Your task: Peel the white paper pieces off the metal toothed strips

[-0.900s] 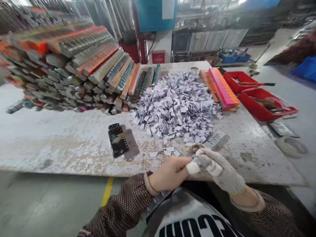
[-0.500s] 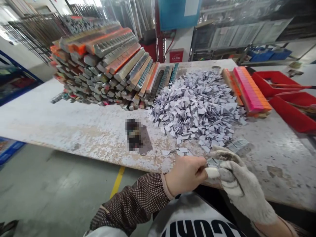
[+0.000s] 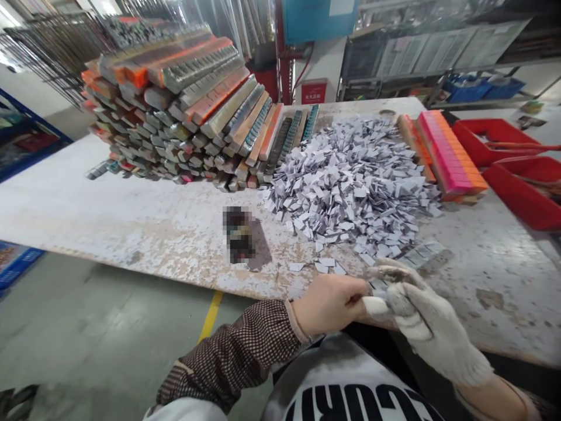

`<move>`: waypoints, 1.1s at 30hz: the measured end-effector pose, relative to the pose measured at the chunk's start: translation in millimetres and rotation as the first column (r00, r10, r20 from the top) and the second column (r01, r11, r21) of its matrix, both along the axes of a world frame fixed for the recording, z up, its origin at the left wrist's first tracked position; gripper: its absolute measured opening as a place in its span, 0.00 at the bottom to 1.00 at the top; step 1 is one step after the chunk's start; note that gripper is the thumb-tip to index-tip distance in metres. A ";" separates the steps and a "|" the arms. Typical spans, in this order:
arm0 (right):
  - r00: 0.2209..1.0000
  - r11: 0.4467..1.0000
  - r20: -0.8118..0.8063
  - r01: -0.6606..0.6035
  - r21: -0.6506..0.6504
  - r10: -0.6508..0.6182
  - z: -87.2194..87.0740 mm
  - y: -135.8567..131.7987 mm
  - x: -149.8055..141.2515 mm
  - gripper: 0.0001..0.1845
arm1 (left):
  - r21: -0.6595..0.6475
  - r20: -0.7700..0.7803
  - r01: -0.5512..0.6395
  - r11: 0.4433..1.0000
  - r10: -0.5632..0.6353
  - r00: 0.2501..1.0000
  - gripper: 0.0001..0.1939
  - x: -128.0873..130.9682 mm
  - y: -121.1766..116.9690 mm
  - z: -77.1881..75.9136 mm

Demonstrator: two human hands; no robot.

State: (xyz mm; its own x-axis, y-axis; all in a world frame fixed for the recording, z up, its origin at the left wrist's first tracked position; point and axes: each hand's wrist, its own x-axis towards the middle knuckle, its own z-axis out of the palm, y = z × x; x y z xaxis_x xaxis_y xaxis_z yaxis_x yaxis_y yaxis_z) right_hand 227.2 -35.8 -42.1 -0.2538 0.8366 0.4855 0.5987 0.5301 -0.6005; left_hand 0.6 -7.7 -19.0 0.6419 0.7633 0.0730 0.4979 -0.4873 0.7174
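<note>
At the table's front edge, my bare left hand (image 3: pixel 331 301) is closed, its thumb and fingertips pinched against a small grey piece (image 3: pixel 378 285) between my hands. From the other side my right hand (image 3: pixel 432 327), in a white knitted glove with greyed fingers, curls round the same grey piece. My fingers cover most of it, so its full shape is hidden. Just beyond the glove, a grey segmented bar (image 3: pixel 424 254) lies on the table. A few loose white chips (image 3: pixel 325 266) lie near my left hand, in front of a large heap of white chips (image 3: pixel 346 187).
A tall stack of long bars (image 3: pixel 175 111) fills the table's back left. Pink and orange segmented blocks (image 3: pixel 451 155) stand right of the heap, beside red bins (image 3: pixel 521 193). A pixelated dark object (image 3: pixel 239 234) sits on the worn white table (image 3: pixel 175 228).
My hands stay together on the grey piece, with only slight finger movement. The whole view has shifted a little, so the table's contents appear slightly higher.
</note>
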 end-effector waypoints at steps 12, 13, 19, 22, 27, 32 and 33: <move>0.845 0.972 0.524 -0.024 0.233 -0.104 -14.3 21.9 2.6 0.06 | -0.073 -0.371 0.043 0.996 -0.067 0.926 0.25 -26.6 -21.6 -12.6; 0.832 0.976 0.546 -0.028 0.214 -0.096 -12.5 22.0 -0.1 0.07 | -0.083 -0.382 0.041 0.996 -0.069 0.922 0.25 -25.3 -21.8 -12.6; 0.776 0.990 0.630 -0.055 0.128 -0.038 -4.5 28.3 -5.9 0.07 | -0.084 -0.422 0.007 0.996 -0.041 0.906 0.19 -19.4 -23.7 -13.8; 0.754 0.987 0.656 -0.117 0.109 0.017 -8.9 33.6 -0.5 0.08 | -0.079 -0.405 0.011 0.997 -0.042 0.913 0.20 -17.9 -25.0 -17.8; 0.765 0.970 0.636 -0.221 0.104 0.106 -31.8 34.2 18.2 0.08 | -0.075 -0.363 0.019 0.997 -0.045 0.931 0.27 -16.9 -25.7 -24.8; 0.819 0.959 0.569 -0.213 0.189 0.070 -45.7 30.3 28.1 0.05 | -0.066 -0.352 0.044 0.997 -0.065 0.934 0.28 -16.1 -25.5 -27.1; 0.821 0.956 0.568 -0.213 0.203 0.062 -45.8 30.9 27.1 0.05 | -0.068 -0.348 0.041 0.997 -0.062 0.935 0.29 -16.2 -25.3 -27.8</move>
